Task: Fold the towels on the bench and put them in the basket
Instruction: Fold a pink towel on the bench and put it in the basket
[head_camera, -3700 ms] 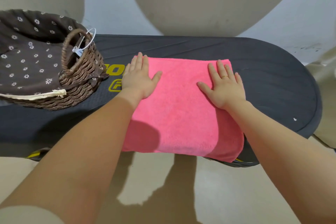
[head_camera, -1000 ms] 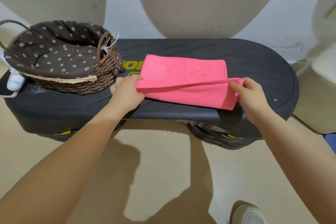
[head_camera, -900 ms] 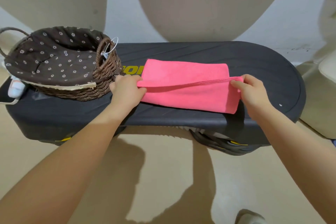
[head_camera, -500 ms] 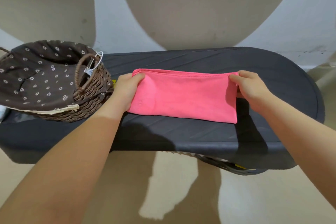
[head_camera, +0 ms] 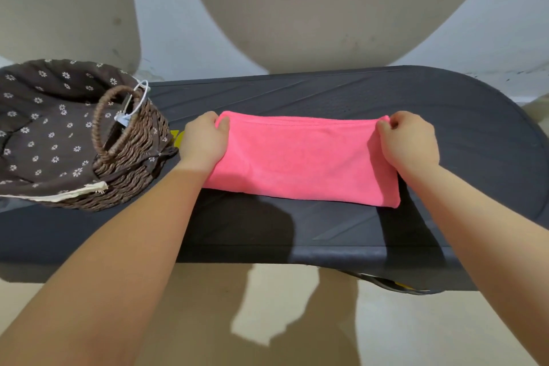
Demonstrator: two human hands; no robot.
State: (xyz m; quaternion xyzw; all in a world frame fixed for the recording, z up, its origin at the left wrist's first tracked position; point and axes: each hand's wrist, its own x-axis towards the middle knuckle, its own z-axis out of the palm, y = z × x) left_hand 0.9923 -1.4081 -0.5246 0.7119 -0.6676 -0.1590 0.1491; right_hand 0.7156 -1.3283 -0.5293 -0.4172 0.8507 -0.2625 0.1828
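A pink towel [head_camera: 300, 157] lies folded into a long band across the middle of the dark bench [head_camera: 445, 128]. My left hand [head_camera: 203, 141] pinches its far left corner, thumb on top. My right hand [head_camera: 408, 140] pinches the far right corner the same way. At the bench's left end stands a brown wicker basket [head_camera: 130, 151] with a dark flowered lining and a looped handle that carries a white tag.
The bench's front edge [head_camera: 297, 255] runs just below the towel, with beige floor [head_camera: 267, 321] under it. Behind the bench rise a pale wall and large beige rounded shapes [head_camera: 326, 9]. Bare bench surface lies to the right of the towel.
Both hands carried the near edge of the towel up and over to the far edge, halving it into a narrower band. The hands now hold the far corners.
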